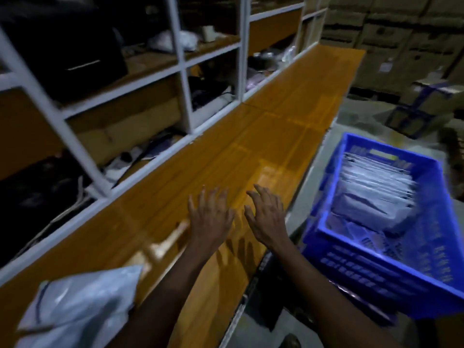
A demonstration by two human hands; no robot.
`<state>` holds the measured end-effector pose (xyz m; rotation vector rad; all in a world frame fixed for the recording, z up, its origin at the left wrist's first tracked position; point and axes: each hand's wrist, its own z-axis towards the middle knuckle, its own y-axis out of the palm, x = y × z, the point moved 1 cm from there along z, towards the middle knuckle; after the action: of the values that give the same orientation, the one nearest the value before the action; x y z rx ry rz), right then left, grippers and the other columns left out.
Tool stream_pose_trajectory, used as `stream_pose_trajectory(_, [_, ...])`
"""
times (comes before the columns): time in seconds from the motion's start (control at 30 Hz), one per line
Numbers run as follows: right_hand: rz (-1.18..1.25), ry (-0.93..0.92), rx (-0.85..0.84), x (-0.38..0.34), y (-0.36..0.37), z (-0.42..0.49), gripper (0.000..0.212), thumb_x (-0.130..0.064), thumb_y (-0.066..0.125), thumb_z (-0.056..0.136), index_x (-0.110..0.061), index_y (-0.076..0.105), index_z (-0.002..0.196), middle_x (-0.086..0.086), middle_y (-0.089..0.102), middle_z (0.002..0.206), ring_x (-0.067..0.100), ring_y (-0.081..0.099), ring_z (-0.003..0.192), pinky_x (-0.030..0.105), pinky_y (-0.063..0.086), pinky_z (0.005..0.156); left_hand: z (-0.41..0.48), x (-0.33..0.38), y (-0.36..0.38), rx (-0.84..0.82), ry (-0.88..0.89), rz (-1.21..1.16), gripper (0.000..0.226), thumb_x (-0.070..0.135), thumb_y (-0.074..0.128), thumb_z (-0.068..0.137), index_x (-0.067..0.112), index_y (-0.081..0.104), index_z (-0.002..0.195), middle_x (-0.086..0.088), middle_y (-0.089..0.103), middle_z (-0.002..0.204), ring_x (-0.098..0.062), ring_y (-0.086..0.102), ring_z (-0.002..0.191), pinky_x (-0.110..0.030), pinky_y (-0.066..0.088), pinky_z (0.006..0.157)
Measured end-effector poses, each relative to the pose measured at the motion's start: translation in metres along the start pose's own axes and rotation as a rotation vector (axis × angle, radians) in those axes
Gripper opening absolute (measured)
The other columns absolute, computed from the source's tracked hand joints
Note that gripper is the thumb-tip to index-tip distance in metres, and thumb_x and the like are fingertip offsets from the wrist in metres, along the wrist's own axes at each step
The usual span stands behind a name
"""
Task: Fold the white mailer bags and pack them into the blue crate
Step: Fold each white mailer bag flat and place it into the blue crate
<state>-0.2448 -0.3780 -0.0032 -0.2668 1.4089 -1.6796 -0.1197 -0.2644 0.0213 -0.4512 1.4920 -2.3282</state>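
A loose white mailer bag (82,307) lies at the bench's (288,101) near left corner; its dark print is too blurred to read. Just beyond, by the right edge, the left hand (211,217) and right hand (267,217) are side by side over the orange wood, fingers spread, holding nothing. Off the right edge sits the blue crate (376,280), with folded white mailer bags (376,189) in a row inside. The yellowish label (381,153) on its far wall is illegible. White-framed shelving (185,64) lines the left edge, and cardboard boxes (391,33) stand farthest.
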Motion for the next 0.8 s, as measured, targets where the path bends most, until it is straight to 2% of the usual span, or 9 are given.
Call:
stream_pose_trajectory(0.13, [0.058, -0.145, -0.128, -0.072, 0.051, -0.017, 0.05, -0.049, 0.03, 0.101, -0.02, 0.057, 0.132, 0.008, 0.049, 0.147, 0.031, 0.046, 0.134, 0.058, 0.036, 0.106, -0.059, -0.07, -0.013, -0.095, -0.198, 0.07, 0.054, 0.039, 0.071, 0.087, 0.017, 0.059, 0.135, -0.009, 0.059, 0.138, -0.037, 0.053, 0.127, -0.06, 0.04, 0.1])
stream_pose_trajectory(0.23, [0.055, -0.286, -0.196, -0.114, 0.085, -0.033, 0.045, -0.045, 0.035, 0.101, -0.018, 0.06, 0.127, 0.009, 0.054, 0.141, 0.032, 0.053, 0.126, 0.057, 0.043, 0.099, -0.103, -0.109, -0.021, -0.149, -0.267, 0.091, 0.058, 0.035, 0.077, 0.08, 0.018, 0.059, 0.132, -0.009, 0.059, 0.136, -0.034, 0.056, 0.122, -0.056, 0.043, 0.096])
stream_pose_trajectory(0.37, [0.032, -0.415, -0.337, -0.154, 0.117, -0.057, 0.043, -0.049, 0.039, 0.101, -0.024, 0.061, 0.126, 0.007, 0.052, 0.143, 0.029, 0.05, 0.129, 0.053, 0.041, 0.101, -0.15, -0.149, -0.032, -0.191, -0.382, 0.149, 0.059, 0.031, 0.081, 0.07, 0.02, 0.064, 0.126, -0.007, 0.063, 0.128, -0.03, 0.059, 0.115, -0.048, 0.042, 0.093])
stream_pose_trajectory(0.47, [0.004, -0.571, -0.474, -0.18, 0.127, -0.071, 0.051, -0.057, 0.034, 0.098, -0.028, 0.056, 0.134, 0.009, 0.048, 0.148, 0.033, 0.043, 0.135, 0.057, 0.038, 0.103, -0.18, -0.171, -0.033, -0.247, -0.5, 0.252, 0.055, 0.035, 0.079, 0.07, 0.022, 0.066, 0.123, -0.006, 0.063, 0.126, -0.031, 0.06, 0.114, -0.052, 0.043, 0.096])
stream_pose_trajectory(0.57, [-0.063, -0.687, -0.54, -0.201, 0.133, -0.081, 0.048, -0.057, 0.036, 0.097, -0.035, 0.053, 0.136, 0.011, 0.042, 0.152, 0.035, 0.035, 0.138, 0.06, 0.03, 0.106, -0.205, -0.185, -0.027, -0.339, -0.599, 0.27, 0.05, 0.037, 0.075, 0.073, 0.018, 0.068, 0.119, -0.012, 0.061, 0.129, -0.046, 0.056, 0.116, -0.063, 0.04, 0.094])
stream_pose_trajectory(0.63, [-0.123, -0.717, -0.552, -0.208, 0.136, -0.085, 0.047, -0.055, 0.034, 0.097, -0.035, 0.056, 0.134, 0.014, 0.044, 0.15, 0.039, 0.037, 0.136, 0.063, 0.031, 0.104, -0.216, -0.194, -0.02, -0.37, -0.608, 0.235, 0.043, 0.036, 0.071, 0.075, 0.015, 0.069, 0.113, -0.018, 0.061, 0.128, -0.051, 0.056, 0.113, -0.062, 0.044, 0.09])
stream_pose_trajectory(0.7, [-0.143, -0.688, -0.56, -0.208, 0.136, -0.085, 0.049, -0.053, 0.031, 0.095, -0.033, 0.059, 0.129, 0.017, 0.047, 0.145, 0.042, 0.042, 0.131, 0.062, 0.034, 0.099, -0.215, -0.198, -0.016, -0.402, -0.564, 0.212, 0.042, 0.037, 0.077, 0.075, 0.013, 0.07, 0.109, -0.018, 0.064, 0.123, -0.041, 0.061, 0.113, -0.051, 0.053, 0.087])
stream_pose_trajectory(0.77, [-0.146, -0.64, -0.551, -0.204, 0.133, -0.081, 0.049, -0.051, 0.031, 0.094, -0.029, 0.061, 0.126, 0.019, 0.048, 0.143, 0.043, 0.045, 0.126, 0.058, 0.037, 0.095, -0.208, -0.196, -0.023, -0.407, -0.478, 0.224, 0.05, 0.041, 0.076, 0.081, 0.012, 0.067, 0.12, -0.016, 0.061, 0.131, -0.028, 0.058, 0.123, -0.038, 0.051, 0.096])
stream_pose_trajectory(0.8, [-0.138, -0.621, -0.534, -0.201, 0.131, -0.079, 0.048, -0.05, 0.032, 0.093, -0.026, 0.062, 0.123, 0.02, 0.049, 0.142, 0.044, 0.047, 0.123, 0.057, 0.039, 0.092, -0.204, -0.195, -0.02, -0.398, -0.455, 0.184, 0.05, 0.039, 0.064, 0.092, 0.012, 0.057, 0.134, -0.015, 0.051, 0.144, -0.026, 0.05, 0.133, -0.035, 0.043, 0.103])
